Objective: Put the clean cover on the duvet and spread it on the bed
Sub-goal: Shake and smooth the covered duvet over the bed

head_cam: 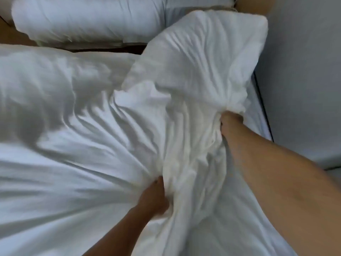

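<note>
**Risk: a twisted, lumpy corner near the head of the bed**

The bed (259, 115) is covered almost wholly by white cloth, with a narrow strip of sheet bare along its right edge. The cover (73, 163) lies wrinkled across the left and near part. At the upper right a puffed corner of the duvet (212, 48) rises just beside the pillows (83, 21). All the cloth is white, so I cannot tell exactly where filling ends and empty cover begins.

A thick rope of gathered cloth runs between the two hands. The right hand (229, 120) is sunk into the bunch below the puffed corner and clamped on it, its fingers hidden. The left hand (153, 196), nearer and well apart from the right, grips the lower end of the same bunch.

What could go wrong, as I judge it:

- Pulling the rope tight may twist the filling, leaving a lump in the middle.
- If only the outer layer is caught, the corner inside may slip back and leave an empty flap.
- A hard shake could knock the pillows askew or slide the cloth off the right edge.
</note>
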A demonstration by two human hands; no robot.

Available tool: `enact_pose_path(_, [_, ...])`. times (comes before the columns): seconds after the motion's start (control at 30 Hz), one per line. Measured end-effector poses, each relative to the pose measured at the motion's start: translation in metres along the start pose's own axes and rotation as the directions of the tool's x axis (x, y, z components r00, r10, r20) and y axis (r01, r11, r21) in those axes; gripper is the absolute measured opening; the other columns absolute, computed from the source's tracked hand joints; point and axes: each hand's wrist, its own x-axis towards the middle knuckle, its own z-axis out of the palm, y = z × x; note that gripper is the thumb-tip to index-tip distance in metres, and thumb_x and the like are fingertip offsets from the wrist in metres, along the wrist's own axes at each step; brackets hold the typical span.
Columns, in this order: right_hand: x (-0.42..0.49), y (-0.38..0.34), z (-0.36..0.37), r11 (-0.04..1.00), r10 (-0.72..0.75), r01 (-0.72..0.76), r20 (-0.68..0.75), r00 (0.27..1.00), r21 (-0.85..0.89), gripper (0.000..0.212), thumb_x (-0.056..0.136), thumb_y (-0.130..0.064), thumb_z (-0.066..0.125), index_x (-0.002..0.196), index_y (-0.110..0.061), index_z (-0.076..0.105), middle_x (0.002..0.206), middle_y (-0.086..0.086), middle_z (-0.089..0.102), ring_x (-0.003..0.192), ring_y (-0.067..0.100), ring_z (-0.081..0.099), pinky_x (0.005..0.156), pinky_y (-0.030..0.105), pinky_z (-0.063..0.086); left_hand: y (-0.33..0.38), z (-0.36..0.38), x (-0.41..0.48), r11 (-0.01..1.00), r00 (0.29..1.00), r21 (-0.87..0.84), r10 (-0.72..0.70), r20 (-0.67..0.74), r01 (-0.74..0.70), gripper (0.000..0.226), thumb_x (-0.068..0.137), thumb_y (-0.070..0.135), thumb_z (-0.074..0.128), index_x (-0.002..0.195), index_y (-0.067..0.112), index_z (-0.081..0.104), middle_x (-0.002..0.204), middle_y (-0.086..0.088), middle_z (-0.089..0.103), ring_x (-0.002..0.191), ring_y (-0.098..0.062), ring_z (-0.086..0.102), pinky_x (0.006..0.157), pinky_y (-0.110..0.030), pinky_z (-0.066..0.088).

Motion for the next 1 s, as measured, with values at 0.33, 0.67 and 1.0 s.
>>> enact_pose_path(0.33, [0.08, 0.07, -0.037, 0.884, -0.081, 0.122, 0.109, 0.991, -0.451, 0.042, 0.092, -0.02, 0.069, 0.132, -0.008, 0.061, 0.124, 0.013, 0.067, 0.102, 0.025, 0.066, 0.059, 0.019, 0.056, 0.039, -0.196, 0.149, 0.955, 0.552, 0.274, 0.292, -0.781, -0.118, 0.076, 0.075, 0.061, 0.077, 0.136, 0.023, 0.052, 0.138, -0.013, 0.05, 0.125, -0.039, 0.05, 0.098, -0.052, 0.043])
enact_pose_path(0.67, [0.119, 0.073, -0.014, 0.724, -0.414, 0.248, -0.118, 0.903, -0.644, 0.021, 0.096, -0.022, 0.061, 0.107, -0.004, 0.063, 0.127, 0.023, 0.063, 0.112, 0.033, 0.062, 0.094, 0.034, 0.047, 0.019, -0.188, 0.276, 0.929, 0.913, 0.363, 0.208, -0.352, -0.072, 0.056, 0.084, 0.072, 0.052, 0.119, 0.03, 0.065, 0.12, -0.005, 0.07, 0.107, -0.028, 0.066, 0.079, -0.033, 0.046])
enact_pose_path(1.0, [0.202, 0.079, 0.037, 0.699, -0.511, 0.415, 0.0, 0.86, -0.583, 0.035, 0.096, -0.039, 0.064, 0.113, -0.009, 0.066, 0.114, 0.007, 0.067, 0.108, 0.029, 0.062, 0.078, 0.018, 0.042, -0.045, -0.221, 0.36, 0.853, 0.908, 0.469, -0.014, -0.419, 0.23, 0.128, 0.062, 0.101, 0.025, 0.161, 0.025, -0.007, 0.169, 0.0, -0.012, 0.155, -0.037, -0.004, 0.117, -0.07, 0.002])
